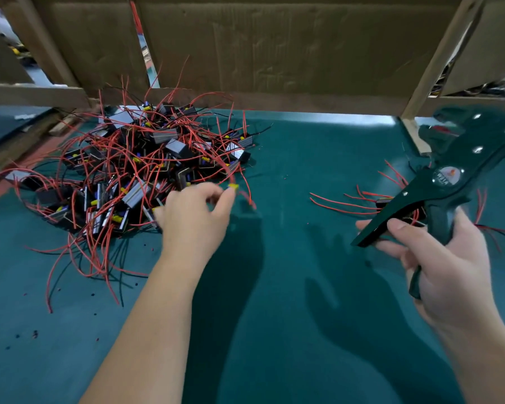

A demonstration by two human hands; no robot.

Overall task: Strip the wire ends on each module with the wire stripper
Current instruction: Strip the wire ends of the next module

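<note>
1. L hand (193,217) is out at the near-right edge of the heap of modules (134,164). Its grip looks pinched thumb-to-forefinger on a yellow connector (233,186) with a red wire (247,196) trailing off it. It's blurred, so exactly what's caught is approx.
2. Why the edge: the heap is badly tangled, so a piece at the rim prob. comes free w/ the least drag on the rest.
3. R hand (438,258) has its grip clamped round one handle of the wire stripper (449,176). The other handle is splayed out over the fingertips, so the handles stand apart and nothing is in the tool's head.
4. Tool is held up off the desk (289,287), head pointing away and up. That looks like parking it ready while the L hand fetches, w/ no need to set it down.
5. A few modules (385,201) lie apart on the R side, partly behind the stripper. It's likely a sorted-out lot, but their wire ends are too small to judge.
6. Dark and red specks (35,333) are scattered on the desk near-left, prob. insulation offcuts.
7. Step in hand, as I read it: picking a module. Most of the heap is left to do.
</note>
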